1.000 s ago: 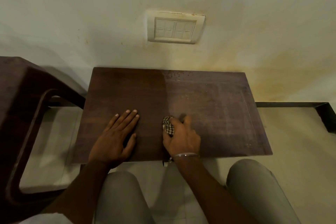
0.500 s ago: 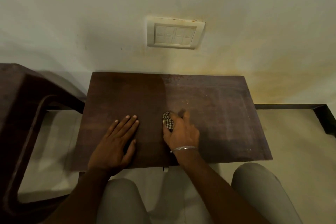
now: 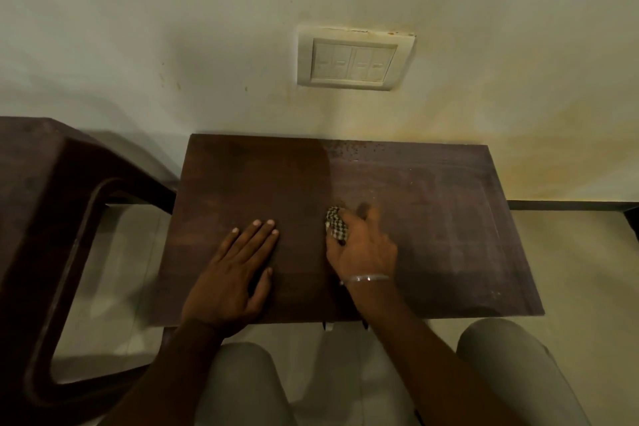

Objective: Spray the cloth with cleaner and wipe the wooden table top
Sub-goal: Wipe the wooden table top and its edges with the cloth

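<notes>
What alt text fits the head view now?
A person's right hand grips a checked cloth against a dark wooden table top; the left hand lies flat on it alongside. A switch plate is on the wall behind, a dark chair at left.

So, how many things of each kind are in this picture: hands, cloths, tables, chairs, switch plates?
hands: 2, the left hand and the right hand
checked cloth: 1
wooden table: 1
dark chair: 1
switch plate: 1
Total: 6
</notes>
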